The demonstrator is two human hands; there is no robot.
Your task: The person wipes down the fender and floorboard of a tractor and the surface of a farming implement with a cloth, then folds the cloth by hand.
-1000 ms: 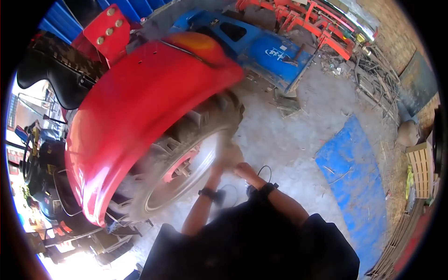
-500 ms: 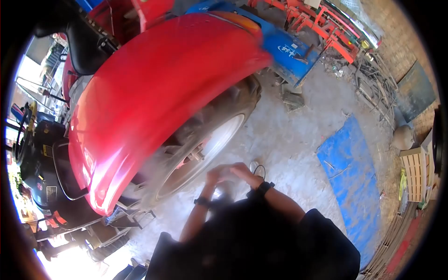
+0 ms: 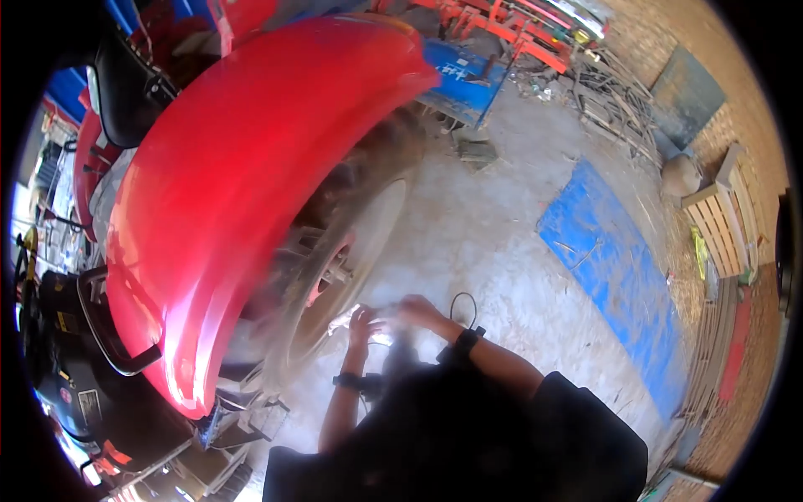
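My left hand (image 3: 361,325) is beside the lower edge of the large tyre (image 3: 293,335), its fingers bent around something pale and blurred that I cannot make out. Close to its right, my right hand (image 3: 418,311) reaches inward with curled, blurred fingers; whether it holds anything is hidden. Both wrists wear dark bands. Above the tyre curves a red fender (image 3: 226,159). The wheel's pale rim and red hub (image 3: 333,272) lie up and left of my hands. A thin black loop (image 3: 462,309) shows just right of my right hand.
A blue sheet (image 3: 611,268) lies on the floor to the right. Blue machinery (image 3: 456,79) and a red metal frame (image 3: 519,33) stand beyond the wheel. Slatted wooden crate (image 3: 721,230) and scrap sticks (image 3: 615,113) are by the right wall. A black seat (image 3: 125,92) is upper left.
The view has shifted, so the blue sheet and crate appear further left. My hands were blurred together near the rim; now they are lower and a little apart, with a pale thing at my left hand.
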